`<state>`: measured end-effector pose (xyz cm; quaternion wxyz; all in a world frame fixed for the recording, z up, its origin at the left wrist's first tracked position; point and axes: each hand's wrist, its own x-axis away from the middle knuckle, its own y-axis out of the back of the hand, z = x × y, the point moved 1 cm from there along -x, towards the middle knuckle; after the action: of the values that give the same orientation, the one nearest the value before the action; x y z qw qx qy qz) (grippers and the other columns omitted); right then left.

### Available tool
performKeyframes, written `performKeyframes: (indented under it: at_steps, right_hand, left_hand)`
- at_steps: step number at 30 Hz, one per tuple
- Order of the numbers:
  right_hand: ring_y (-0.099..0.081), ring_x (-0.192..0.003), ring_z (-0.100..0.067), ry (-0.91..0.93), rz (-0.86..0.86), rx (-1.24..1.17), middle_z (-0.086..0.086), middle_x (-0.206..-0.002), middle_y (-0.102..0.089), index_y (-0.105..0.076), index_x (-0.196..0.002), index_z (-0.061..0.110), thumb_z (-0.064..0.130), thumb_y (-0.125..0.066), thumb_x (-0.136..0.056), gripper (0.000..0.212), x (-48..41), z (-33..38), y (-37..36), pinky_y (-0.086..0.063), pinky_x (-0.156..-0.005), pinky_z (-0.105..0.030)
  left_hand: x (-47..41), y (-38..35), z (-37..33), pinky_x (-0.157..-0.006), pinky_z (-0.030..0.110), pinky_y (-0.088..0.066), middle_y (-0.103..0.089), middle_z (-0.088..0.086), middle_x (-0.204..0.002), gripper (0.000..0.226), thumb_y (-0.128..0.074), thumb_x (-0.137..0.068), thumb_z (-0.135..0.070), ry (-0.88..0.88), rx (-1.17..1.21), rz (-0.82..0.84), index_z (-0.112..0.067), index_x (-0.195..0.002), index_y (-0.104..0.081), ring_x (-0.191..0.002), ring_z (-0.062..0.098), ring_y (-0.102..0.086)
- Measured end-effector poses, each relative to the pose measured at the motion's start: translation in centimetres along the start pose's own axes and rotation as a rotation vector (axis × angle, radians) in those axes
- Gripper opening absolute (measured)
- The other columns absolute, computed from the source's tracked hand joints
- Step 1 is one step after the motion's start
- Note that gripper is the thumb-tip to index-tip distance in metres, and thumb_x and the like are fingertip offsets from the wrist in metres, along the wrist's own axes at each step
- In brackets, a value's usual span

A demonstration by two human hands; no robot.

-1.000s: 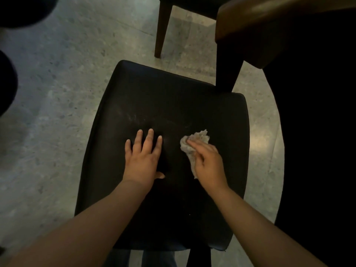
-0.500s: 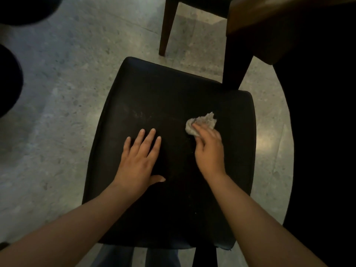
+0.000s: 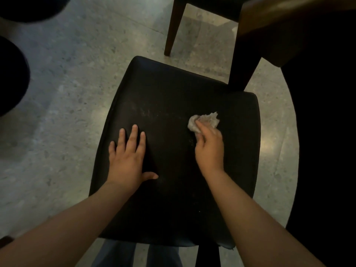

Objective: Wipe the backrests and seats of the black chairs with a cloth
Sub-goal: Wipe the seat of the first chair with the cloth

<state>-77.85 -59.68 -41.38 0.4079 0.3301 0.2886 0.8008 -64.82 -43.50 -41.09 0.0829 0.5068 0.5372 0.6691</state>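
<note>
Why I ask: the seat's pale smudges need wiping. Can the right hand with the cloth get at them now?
Probably yes. The smudges lie on bare seat left of the cloth the right hand holds, nothing between. The left hand rests flat, fingertips just short of them.

Speckled grey stone floor [image 3: 67, 97] all round, pale light patches on it. Far right: brown wooden tabletop [image 3: 289, 14], dark square table leg [image 3: 243, 62] standing on floor. Left edge: dark rounded shape [image 3: 11, 74], blurred, cannot tell what. Right side in deep shadow.
</note>
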Motion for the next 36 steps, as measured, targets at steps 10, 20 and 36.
performKeyframes:
  at_steps: [10,20,36]
  right_hand:
    - [-0.044,-0.129,-0.005,0.065,0.053,-0.064,0.007,-0.140,-0.048,-0.054,-0.133,0.031,0.012,-0.047,-0.098,0.040,-1.8,0.5,2.5,-0.041,-0.108,-0.032]
    - [-0.038,-0.126,0.003,0.062,0.110,-0.024,0.013,-0.136,-0.050,-0.055,-0.132,0.029,0.011,-0.051,-0.096,0.041,-0.2,2.5,-1.0,-0.035,-0.105,-0.020]
    - [-0.038,-0.131,-0.002,0.011,0.036,-0.017,0.011,-0.140,-0.048,-0.053,-0.134,0.029,0.011,-0.051,-0.096,0.042,0.2,3.7,-2.0,-0.033,-0.104,-0.019]
  left_hand:
    - [-0.2,-0.2,0.0,-0.120,0.055,-0.001,0.031,0.006,-0.157,0.125,-0.064,-0.072,-0.071,0.010,-0.017,0.017,-0.021,-0.152,0.018,-0.145,0.035,0.025]
    - [-0.1,-0.1,0.1,-0.119,0.056,-0.001,0.030,0.007,-0.157,0.125,-0.064,-0.073,-0.071,-0.008,-0.003,0.007,-0.021,-0.152,0.018,-0.145,0.035,0.025]
    - [0.8,0.1,4.7,-0.123,0.043,-0.005,0.017,0.004,-0.162,0.124,-0.067,-0.070,-0.070,-0.029,0.188,-0.096,-0.020,-0.155,0.008,-0.149,0.027,0.014]
